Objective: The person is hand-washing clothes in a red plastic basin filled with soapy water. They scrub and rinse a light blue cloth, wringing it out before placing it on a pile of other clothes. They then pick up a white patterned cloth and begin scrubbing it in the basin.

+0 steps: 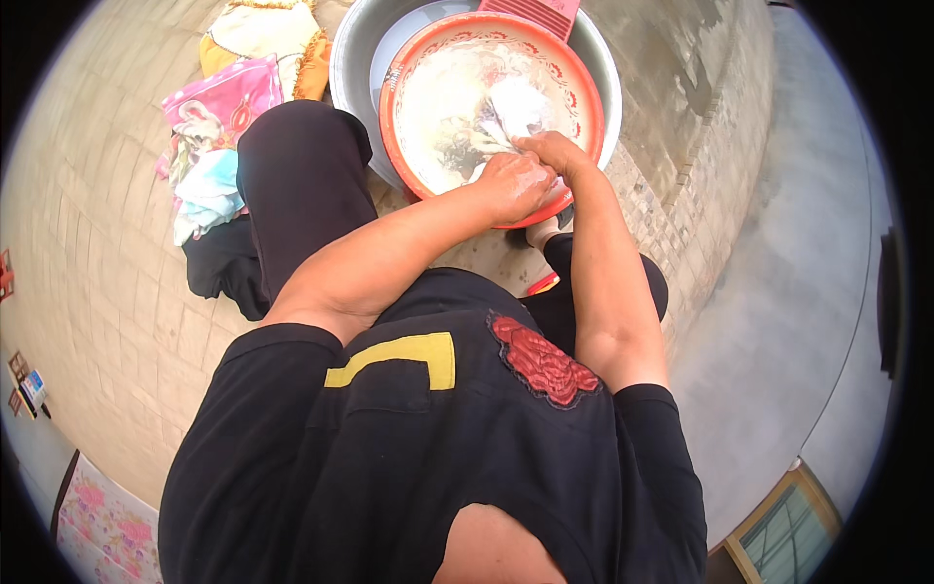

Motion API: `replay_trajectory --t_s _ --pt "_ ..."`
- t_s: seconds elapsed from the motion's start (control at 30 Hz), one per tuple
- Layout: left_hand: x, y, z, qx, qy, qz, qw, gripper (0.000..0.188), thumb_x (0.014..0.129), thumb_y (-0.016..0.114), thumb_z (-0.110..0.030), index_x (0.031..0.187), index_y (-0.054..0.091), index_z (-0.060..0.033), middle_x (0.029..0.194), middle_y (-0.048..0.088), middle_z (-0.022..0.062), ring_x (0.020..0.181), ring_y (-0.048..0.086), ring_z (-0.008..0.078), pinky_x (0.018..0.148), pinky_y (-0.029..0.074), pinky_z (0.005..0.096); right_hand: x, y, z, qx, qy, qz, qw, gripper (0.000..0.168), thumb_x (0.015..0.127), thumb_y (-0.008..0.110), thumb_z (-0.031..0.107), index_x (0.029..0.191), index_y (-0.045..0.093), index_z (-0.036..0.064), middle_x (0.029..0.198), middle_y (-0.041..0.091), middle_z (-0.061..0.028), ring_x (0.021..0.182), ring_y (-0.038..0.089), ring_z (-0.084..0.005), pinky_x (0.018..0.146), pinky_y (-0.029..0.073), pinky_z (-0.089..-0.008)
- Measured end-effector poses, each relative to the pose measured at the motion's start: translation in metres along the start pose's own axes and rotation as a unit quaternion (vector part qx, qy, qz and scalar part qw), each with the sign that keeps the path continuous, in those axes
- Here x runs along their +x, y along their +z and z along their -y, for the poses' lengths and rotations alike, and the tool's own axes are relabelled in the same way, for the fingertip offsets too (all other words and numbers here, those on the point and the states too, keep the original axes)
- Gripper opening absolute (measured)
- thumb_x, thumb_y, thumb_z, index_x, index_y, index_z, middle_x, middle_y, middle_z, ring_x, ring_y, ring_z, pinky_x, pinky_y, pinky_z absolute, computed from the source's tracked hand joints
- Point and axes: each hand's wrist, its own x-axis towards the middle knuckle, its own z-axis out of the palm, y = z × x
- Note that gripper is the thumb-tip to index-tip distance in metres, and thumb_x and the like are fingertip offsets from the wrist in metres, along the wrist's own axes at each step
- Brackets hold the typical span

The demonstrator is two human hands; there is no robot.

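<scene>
Both my hands meet over the near right part of a red-rimmed basin (390, 139) that holds cloudy water. A wet white cloth (519, 106) lies partly in the water, its gathered part running to my fingers. My left hand (518, 186), wet on its back, is closed at the near rim, its fingers hidden beneath it. My right hand (554, 152) pinches the cloth between thumb and fingers. The basin rests on a larger grey metal tub (350, 80), and a pink washboard (536, 13) leans at its far side.
Left of the tub, a cream and orange fringed cloth (263, 33), a pink patterned cloth (226, 98), a light blue cloth (211, 186) and a black cloth (222, 255) lie piled. Wet paving (657, 80) and a grey wall (788, 255) are at the right. My knees flank the basin.
</scene>
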Motion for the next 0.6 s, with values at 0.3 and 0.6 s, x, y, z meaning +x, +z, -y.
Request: replay_trajectory --t_s 0.3,0.6 --pt "0.005 -0.002 0.033 -0.277 -0.154 -0.102 0.943 0.029 0.086 0.058 -0.027 0.097 0.053 0.0000 0.079 0.058 0.0134 0.076 0.062 0.0257 0.065 0.050 0.0383 -0.066 -0.014 0.032 0.594 -0.309 -0.087 0.738 0.032 0.090 0.048 0.007 0.118 0.052 -0.007 0.110 0.062 -0.0127 0.099 0.060 -0.0216 0.088 0.047 -0.0343" --pt "0.017 -0.029 0.053 -0.296 -0.164 -0.209 0.918 0.058 0.075 0.067 -0.024 0.124 0.049 -0.0006 0.110 0.057 0.0181 0.096 0.058 0.0267 0.087 0.047 0.0351 -0.154 -0.047 0.084 0.633 -0.462 -0.049 0.619 0.035 0.088 0.048 0.003 0.120 0.048 -0.009 0.115 0.059 -0.0170 0.108 0.058 -0.0257 0.097 0.043 -0.0377"
